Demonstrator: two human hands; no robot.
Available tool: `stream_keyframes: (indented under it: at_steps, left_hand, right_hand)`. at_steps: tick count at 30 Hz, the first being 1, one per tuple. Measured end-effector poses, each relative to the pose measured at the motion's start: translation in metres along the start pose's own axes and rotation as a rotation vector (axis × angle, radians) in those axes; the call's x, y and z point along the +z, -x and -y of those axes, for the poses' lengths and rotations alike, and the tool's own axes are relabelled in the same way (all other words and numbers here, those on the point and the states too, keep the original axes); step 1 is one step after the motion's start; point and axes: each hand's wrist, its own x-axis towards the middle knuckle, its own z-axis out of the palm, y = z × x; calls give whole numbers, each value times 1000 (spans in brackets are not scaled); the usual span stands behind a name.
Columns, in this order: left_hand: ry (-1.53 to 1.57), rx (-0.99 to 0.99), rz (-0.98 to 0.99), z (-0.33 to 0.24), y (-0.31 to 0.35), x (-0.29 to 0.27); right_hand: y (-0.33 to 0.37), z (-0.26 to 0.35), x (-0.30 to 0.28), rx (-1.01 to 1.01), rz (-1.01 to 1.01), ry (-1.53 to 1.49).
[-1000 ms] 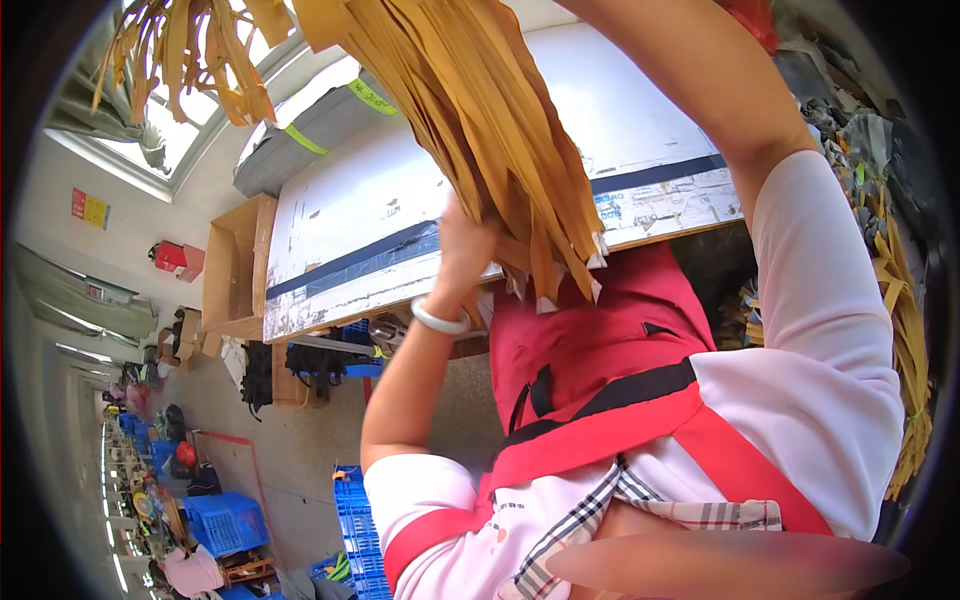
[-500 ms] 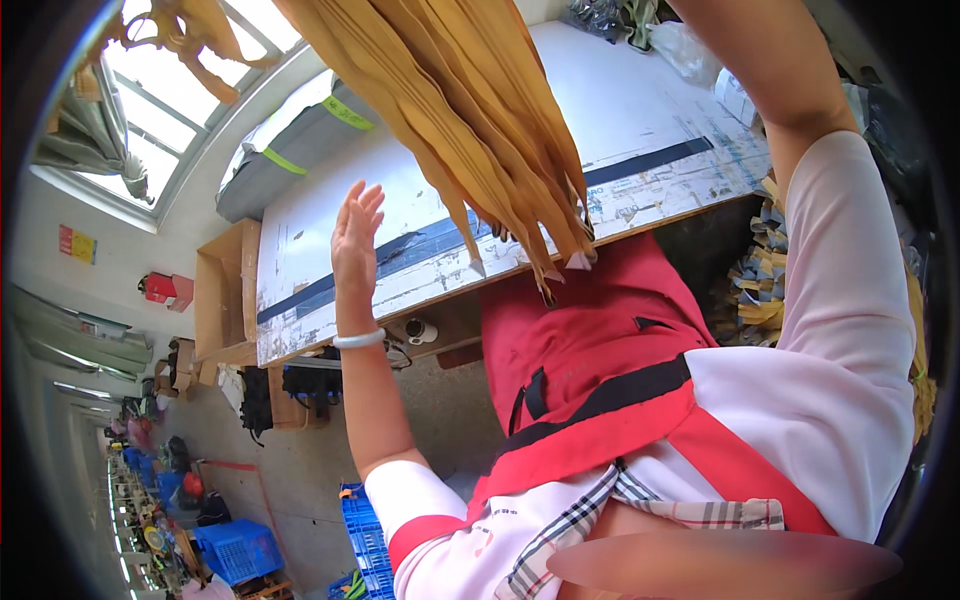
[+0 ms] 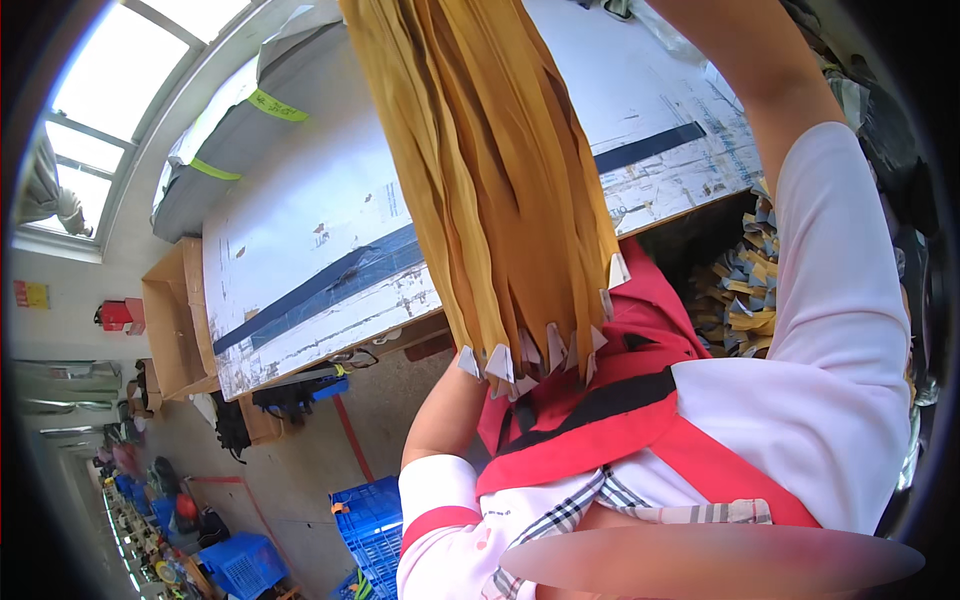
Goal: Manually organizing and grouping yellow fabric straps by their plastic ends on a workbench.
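A thick bundle of long mustard-yellow strips [image 3: 510,200], looking like zipper tapes, hangs down in front of me from beyond the top edge. Pale, stiff tips [image 3: 500,362] show at their lower ends, above my red apron [image 3: 590,450]. My right arm [image 3: 775,80] is raised toward the top edge, and its hand lies outside the picture. The left forearm [image 3: 445,412] reaches up behind the lower part of the bundle. The strips cover my left hand, so whether its fingers touch or grip them is hidden.
Behind the bundle stands a worn white-topped table [image 3: 290,250] with a dark tape strip. A cardboard box [image 3: 175,320] adjoins its left end. Blue crates [image 3: 365,530] stand on the floor at lower left. More yellow and grey strips [image 3: 745,290] are heaped under the table's right side.
The bundle hangs lower and spreads wider, its tips nearer my body. My left hand, earlier open beside the strips, has moved right and behind them. My view has shifted.
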Motion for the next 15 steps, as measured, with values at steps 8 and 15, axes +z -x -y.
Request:
stream_keyframes:
  at_steps: [8,15]
  left_hand:
    - [890,-316,179,72,-30,2]
    - [-4,-411,94,69,-20,13]
  right_hand:
    - [68,-251,-110,538,-284,223]
    - [117,-376,-109,776,-384,567]
